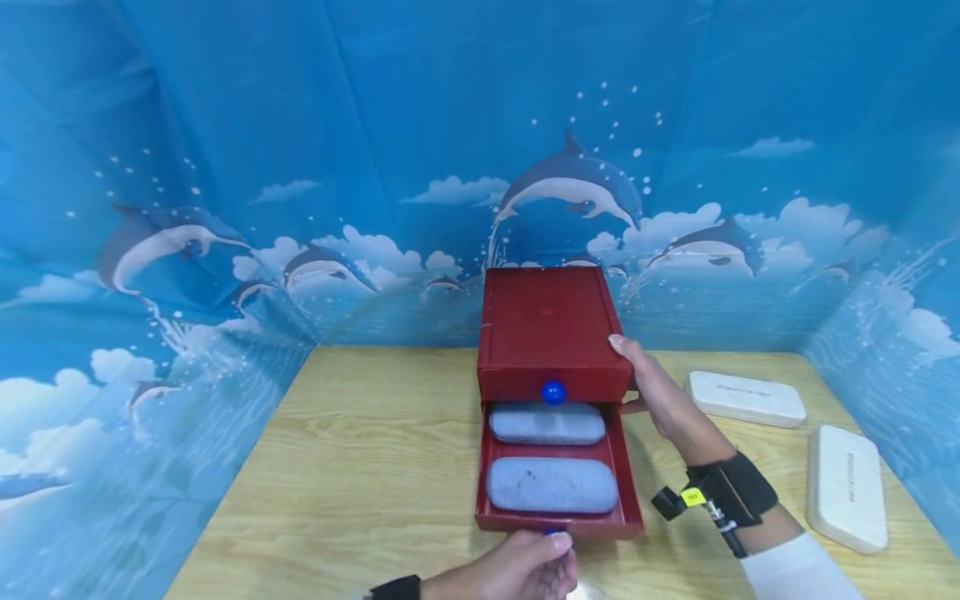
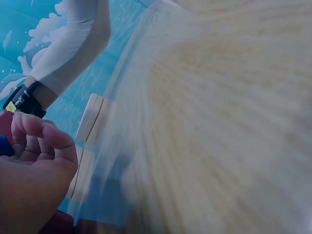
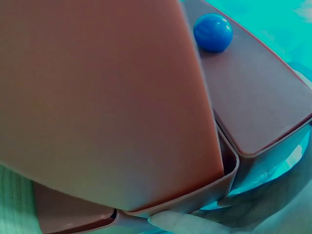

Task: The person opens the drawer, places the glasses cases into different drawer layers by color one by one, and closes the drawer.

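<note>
A red two-drawer box (image 1: 551, 317) stands on the table with its lower drawer (image 1: 557, 451) pulled out toward me. Two pale blue oblong cases with rounded ends lie in that drawer, a rear case (image 1: 547, 423) and a front case (image 1: 552, 485). The upper drawer is closed and has a round blue knob (image 1: 553, 392). At the drawer front, my left hand (image 1: 525, 567) pinches the lower blue knob (image 1: 555, 531), mostly hidden by the thumb. My right hand (image 1: 660, 392) holds the box's right side, thumb over the top edge, fingers along the side wall.
Two white oblong cases lie at the right of the table, a rear one (image 1: 746, 398) and a nearer one (image 1: 847, 487). The wooden table (image 1: 360, 450) backs onto a blue dolphin-print curtain (image 1: 420, 125). Black straps with cameras sit on both wrists.
</note>
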A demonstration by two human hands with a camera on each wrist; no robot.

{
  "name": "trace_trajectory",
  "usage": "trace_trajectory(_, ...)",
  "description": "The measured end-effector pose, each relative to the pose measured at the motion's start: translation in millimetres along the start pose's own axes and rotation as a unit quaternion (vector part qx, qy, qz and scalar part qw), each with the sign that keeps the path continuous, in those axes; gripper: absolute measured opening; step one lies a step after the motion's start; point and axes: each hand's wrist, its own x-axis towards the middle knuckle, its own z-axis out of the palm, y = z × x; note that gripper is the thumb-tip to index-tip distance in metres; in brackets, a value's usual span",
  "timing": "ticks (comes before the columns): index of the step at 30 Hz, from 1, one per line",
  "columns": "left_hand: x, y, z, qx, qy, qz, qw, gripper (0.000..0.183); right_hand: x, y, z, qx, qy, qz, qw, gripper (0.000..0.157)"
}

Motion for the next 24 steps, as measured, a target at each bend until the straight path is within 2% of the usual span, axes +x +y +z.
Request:
trace_trajectory(7, 10.5, 5.1, -6.9, 0.045, -0.005, 0.042, 0.9981, 0.058, -0.9, 0.1, -0.5, 0.002, -0.003, -0.001, 1.0, 0.078)
trace_trajectory(19, 28.0, 17.9, -24.0, 0.072, 0.023, 0.054, 0.9957, 0.054, 1.2, 2.0, 0.6, 0.003, -0.003, -0.008, 1.0, 0.077)
trace_trajectory(24, 35.1, 21.4, -29.3, 0.082, 0.02, 0.057, 0.9948, 0.055, 1.8, 2.2, -0.7, 0.0, -0.002, -0.011, 1.0, 0.077)
